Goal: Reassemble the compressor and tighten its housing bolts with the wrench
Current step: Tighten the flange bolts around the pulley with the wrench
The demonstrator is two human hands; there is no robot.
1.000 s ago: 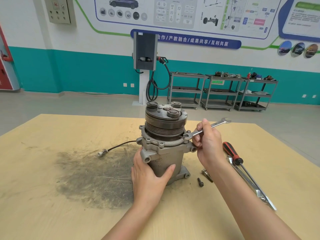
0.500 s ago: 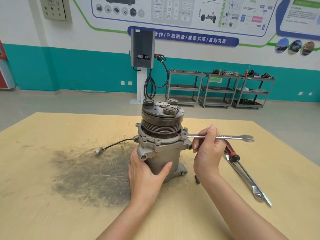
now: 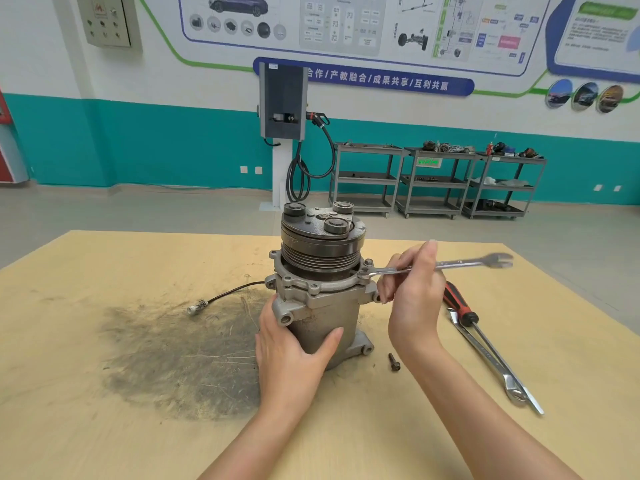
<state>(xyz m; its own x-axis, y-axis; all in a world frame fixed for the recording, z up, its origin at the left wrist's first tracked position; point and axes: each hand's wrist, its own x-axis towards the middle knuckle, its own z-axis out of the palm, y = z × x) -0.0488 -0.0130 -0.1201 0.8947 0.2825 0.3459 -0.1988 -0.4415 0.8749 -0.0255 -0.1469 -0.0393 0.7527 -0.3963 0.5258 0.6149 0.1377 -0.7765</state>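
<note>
Wrench on a housing bolt of the upright compressor (image 3: 320, 289)

On the surface (image 3: 104, 427), the left hand (image 3: 291, 355) grips the compressor body; the right hand (image 3: 414, 296) pinches the wrench (image 3: 460, 264), its ring end on a flange bolt (image 3: 367, 263).

Lighting was bright and even, soft indoor light with no obvious single source. Shadows were faint, just a soft one under the compressor (image 3: 320, 292) and the left hand (image 3: 294, 348) on the table (image 3: 104, 427). A bit of shine showed on the wrench (image 3: 433, 266), and its open far end was smeared with motion blur. Wide-angle lens bent the table edges and the wall stripe (image 3: 138, 143) toward the corners. The back carts (image 3: 440, 178) looked slightly soft, and the poster text wasn't readable.
</note>
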